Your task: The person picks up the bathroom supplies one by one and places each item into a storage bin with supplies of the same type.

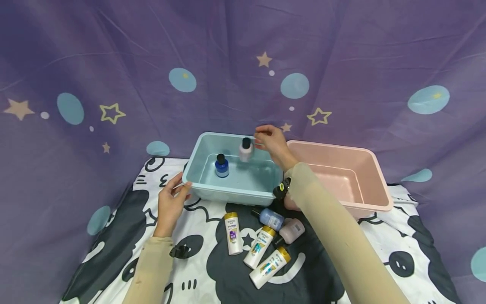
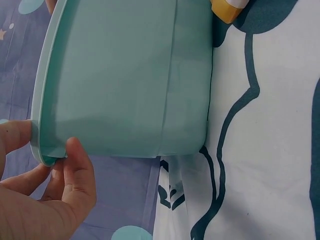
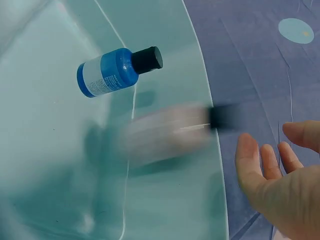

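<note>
My left hand grips the front left corner of a light blue plastic bin, thumb and fingers about its rim in the left wrist view. Inside the bin stand a dark blue bottle with a black cap and a pale pink bottle, also black-capped. The pink bottle is blurred in the right wrist view and looks tilted there. Just beside its cap is my right hand, fingers spread and apart from the bottle, with nothing in them.
A pink bin stands to the right. In front lie white bottles with yellow caps, a light blue bottle and another pink bottle on the patterned cloth. A purple curtain hangs behind.
</note>
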`<action>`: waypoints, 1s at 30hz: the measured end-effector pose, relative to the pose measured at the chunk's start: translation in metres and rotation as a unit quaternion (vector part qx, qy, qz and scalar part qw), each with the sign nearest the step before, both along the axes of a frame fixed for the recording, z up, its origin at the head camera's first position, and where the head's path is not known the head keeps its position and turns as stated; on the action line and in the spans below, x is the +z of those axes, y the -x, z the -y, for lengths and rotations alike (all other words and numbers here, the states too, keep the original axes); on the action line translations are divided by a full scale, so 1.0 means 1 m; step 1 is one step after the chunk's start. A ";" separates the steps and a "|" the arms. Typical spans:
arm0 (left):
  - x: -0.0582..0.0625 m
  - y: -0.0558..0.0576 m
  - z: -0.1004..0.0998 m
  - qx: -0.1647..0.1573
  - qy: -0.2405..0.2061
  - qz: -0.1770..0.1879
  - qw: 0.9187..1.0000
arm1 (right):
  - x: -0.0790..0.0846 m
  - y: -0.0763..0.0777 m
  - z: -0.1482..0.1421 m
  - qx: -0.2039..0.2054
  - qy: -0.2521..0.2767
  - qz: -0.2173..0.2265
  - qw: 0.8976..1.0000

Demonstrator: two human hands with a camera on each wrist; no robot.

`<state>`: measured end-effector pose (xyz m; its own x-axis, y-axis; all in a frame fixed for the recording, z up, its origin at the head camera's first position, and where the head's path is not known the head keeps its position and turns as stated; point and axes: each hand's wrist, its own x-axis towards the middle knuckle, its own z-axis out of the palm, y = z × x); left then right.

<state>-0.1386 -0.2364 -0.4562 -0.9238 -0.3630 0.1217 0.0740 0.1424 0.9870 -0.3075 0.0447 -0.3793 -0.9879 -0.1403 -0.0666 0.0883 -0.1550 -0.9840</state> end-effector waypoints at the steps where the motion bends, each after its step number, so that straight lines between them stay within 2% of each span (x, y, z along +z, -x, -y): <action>1: 0.000 0.000 0.000 0.000 0.001 0.000 1.000 | 0.000 -0.001 -0.001 0.000 0.002 -0.001 1.000; 7: 0.001 0.003 0.002 -0.001 -0.006 -0.002 1.000 | 0.003 -0.009 -0.012 0.008 0.015 -0.013 1.000; 11: -0.001 0.005 0.004 -0.002 -0.008 0.008 1.000 | 0.005 -0.024 -0.023 0.017 -0.004 -0.051 0.999; 16: -0.002 0.006 0.003 -0.002 -0.010 0.015 1.000 | 0.010 -0.055 -0.046 0.039 -0.064 -0.117 0.990; 21: -0.002 0.006 0.002 0.004 -0.007 0.005 1.000 | 0.012 -0.089 -0.071 0.055 -0.115 -0.155 0.980; 26: -0.004 0.008 0.002 0.009 -0.002 -0.001 1.000 | 0.003 -0.122 -0.096 0.059 -0.157 -0.176 0.970; 30: -0.002 0.008 0.002 0.009 -0.002 0.002 1.000 | -0.012 -0.146 -0.112 0.053 -0.159 -0.180 0.969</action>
